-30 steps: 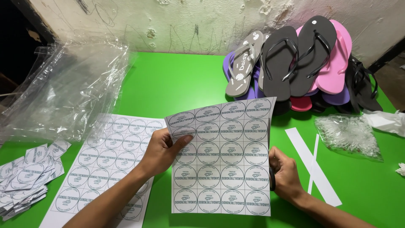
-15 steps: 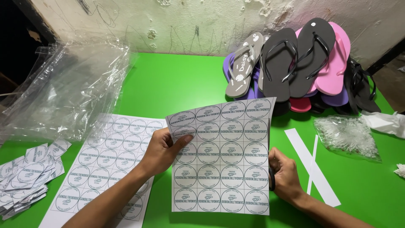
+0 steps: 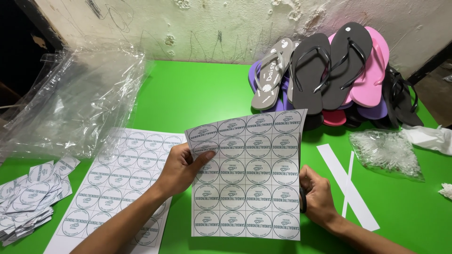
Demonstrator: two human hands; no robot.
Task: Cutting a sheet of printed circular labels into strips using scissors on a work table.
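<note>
I hold up a white sheet of round printed labels (image 3: 249, 176) above the green table (image 3: 197, 99). My left hand (image 3: 181, 169) pinches the sheet's left edge near its top corner, thumb on the front. My right hand (image 3: 318, 190) is at the sheet's right edge, fingers curled around a black handle (image 3: 302, 201); the rest of that tool is hidden behind the paper. A second label sheet (image 3: 117, 181) lies flat on the table under my left forearm.
A pile of cut-out labels (image 3: 26, 200) sits at the left edge, with clear plastic bags (image 3: 75, 103) heaped behind it. Stacked flip-flops (image 3: 329, 75) lean at the back right. White paper strips (image 3: 346, 186), a bag of small plastic bits (image 3: 386, 150) and crumpled paper (image 3: 431, 138) lie right.
</note>
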